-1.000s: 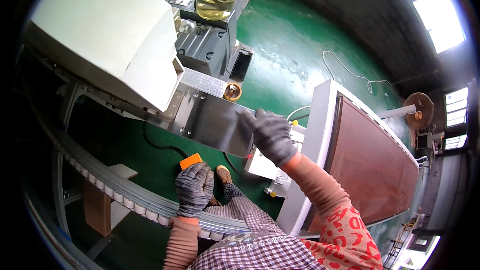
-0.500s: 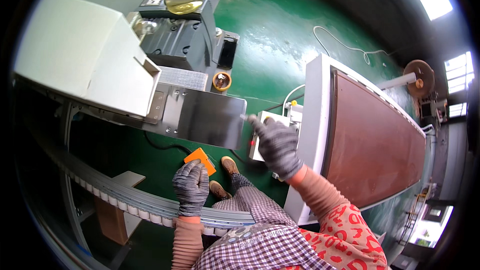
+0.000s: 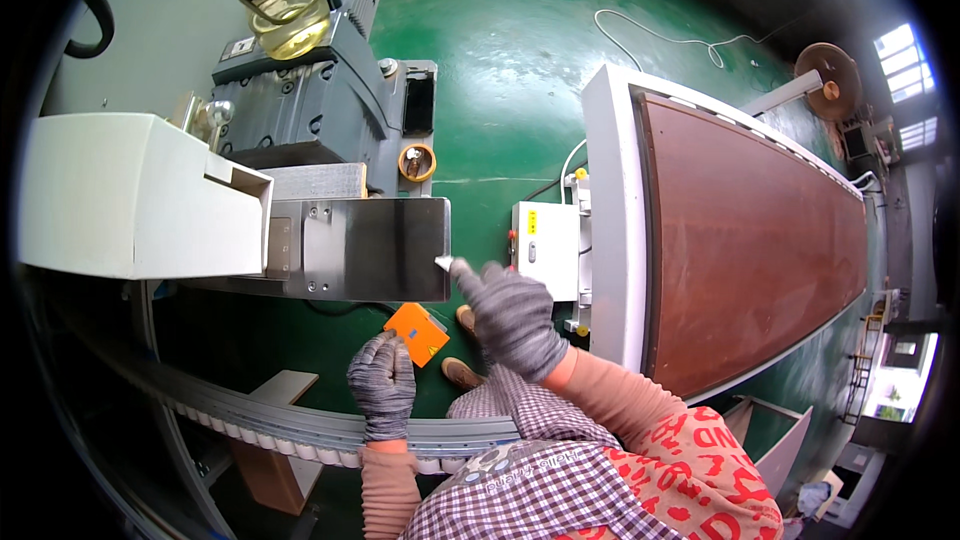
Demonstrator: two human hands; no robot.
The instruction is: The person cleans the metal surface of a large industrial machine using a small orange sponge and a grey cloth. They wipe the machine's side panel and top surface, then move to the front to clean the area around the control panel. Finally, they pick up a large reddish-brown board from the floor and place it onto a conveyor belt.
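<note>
My gloved right hand [image 3: 515,315] reaches to the outer end of a flat metal plate [image 3: 375,250]. Its thumb and index finger pinch a small white piece [image 3: 444,262], whose kind I cannot make out, at the plate's edge. My gloved left hand [image 3: 381,380] is closed, its fingers drawn together in front of the conveyor rail. What it may hold is hidden. An orange box [image 3: 415,334] appears right past its fingertips; whether they touch, I cannot tell. The plate juts out from under a white machine cover [image 3: 140,200].
A curved roller rail [image 3: 310,428] crosses before my waist. Behind the plate stand a grey motor [image 3: 290,100], a jar of yellowish liquid [image 3: 290,25] and an orange tape roll [image 3: 417,162]. To the right are a white control box [image 3: 547,250] and a wide brown belt [image 3: 750,240].
My view has turned, so the machine sits further left and lower. My right hand has come lower and nearer the plate's end corner. My left hand stays closed near the orange box.
</note>
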